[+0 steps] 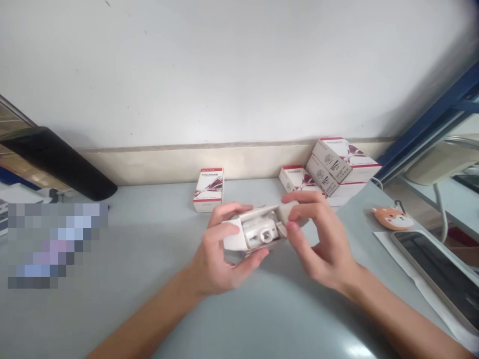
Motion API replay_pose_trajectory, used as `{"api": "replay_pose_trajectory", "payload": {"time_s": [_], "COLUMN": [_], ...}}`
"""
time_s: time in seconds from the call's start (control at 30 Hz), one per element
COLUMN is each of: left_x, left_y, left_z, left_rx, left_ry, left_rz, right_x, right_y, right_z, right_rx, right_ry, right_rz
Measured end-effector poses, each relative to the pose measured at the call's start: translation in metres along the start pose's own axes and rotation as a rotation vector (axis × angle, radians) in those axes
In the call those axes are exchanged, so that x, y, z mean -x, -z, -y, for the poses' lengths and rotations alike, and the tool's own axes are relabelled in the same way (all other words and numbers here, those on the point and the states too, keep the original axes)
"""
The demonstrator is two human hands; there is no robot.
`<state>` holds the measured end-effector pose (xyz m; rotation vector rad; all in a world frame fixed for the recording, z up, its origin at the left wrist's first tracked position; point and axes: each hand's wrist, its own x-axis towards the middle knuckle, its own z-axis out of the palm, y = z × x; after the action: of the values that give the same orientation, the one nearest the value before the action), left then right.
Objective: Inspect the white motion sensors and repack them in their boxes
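Note:
A small white carton [234, 238] is held over the middle of the table, its top opened. Inside it lies a white plastic device [258, 233] with a round, ring-like part facing up. My left hand [220, 254] wraps round the carton's left end, fingers behind and thumb along the near side. At the other end my right hand [322, 239] pinches a raised white end flap [288, 212] between thumb and fingers. Part of the carton's outside is hidden by both hands.
One red-and-white box [208, 189] stands near the wall. More such boxes [337, 169] are stacked at the back right. On the right lie an orange dog-face case [392, 218] and a phone [437, 264]. A black cylinder [63, 159] leans at the left; a blurred-out patch [56, 249] is below.

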<state>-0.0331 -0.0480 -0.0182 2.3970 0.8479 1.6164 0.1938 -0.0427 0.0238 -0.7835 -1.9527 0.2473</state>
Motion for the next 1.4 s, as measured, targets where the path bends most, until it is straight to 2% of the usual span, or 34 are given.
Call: {"api": "replay_pose_trajectory", "payload": {"time_s": [0.1,0.17,0.23,0.4,0.5,0.6,0.7,0.8,0.97,1.1,1.2,1.27,1.4], "left_x": [-0.005,-0.004,-0.003,-0.005,-0.009,-0.010,-0.009,-0.009,-0.010,-0.009,-0.009,-0.009,-0.008], "left_y": [0.002,0.002,0.002,0.008,0.010,0.009,0.007,0.006,0.005,0.006,0.007,0.007,0.006], "left_z": [-0.006,-0.009,-0.011,-0.013,-0.011,-0.008,-0.006,-0.007,-0.009,-0.007,-0.007,-0.007,-0.008], "left_rx": [0.093,0.044,-0.047,-0.299,-0.345,-0.373,-0.384,-0.395,-0.390,-0.390,-0.379,-0.378,-0.396], "left_ry": [0.024,0.017,-0.027,-0.218,-0.224,-0.158,-0.108,-0.129,-0.176,-0.168,-0.165,-0.165,-0.156], "left_rz": [0.051,0.091,0.079,0.030,0.001,-0.001,-0.026,-0.024,0.007,0.009,0.009,0.006,0.002], "right_x": [-0.001,-0.002,-0.003,-0.008,-0.009,-0.012,-0.014,-0.013,-0.006,-0.003,-0.005,-0.008,-0.014], "right_y": [0.004,0.007,0.009,0.010,0.008,0.009,0.014,0.018,0.017,0.014,0.014,0.014,0.017], "right_z": [-0.003,-0.003,-0.001,0.007,0.003,-0.006,-0.023,-0.047,-0.075,-0.079,-0.075,-0.067,-0.035], "right_rx": [-0.014,-0.005,0.004,-0.029,-0.109,-0.164,0.065,0.387,0.582,0.642,0.664,0.635,0.376], "right_ry": [-0.096,-0.092,-0.048,-0.067,-0.140,-0.265,-0.392,-0.460,-0.412,-0.430,-0.404,-0.345,-0.083], "right_rz": [0.064,0.110,0.124,0.054,-0.001,-0.160,-0.276,-0.254,0.028,0.094,0.072,-0.001,-0.190]}}
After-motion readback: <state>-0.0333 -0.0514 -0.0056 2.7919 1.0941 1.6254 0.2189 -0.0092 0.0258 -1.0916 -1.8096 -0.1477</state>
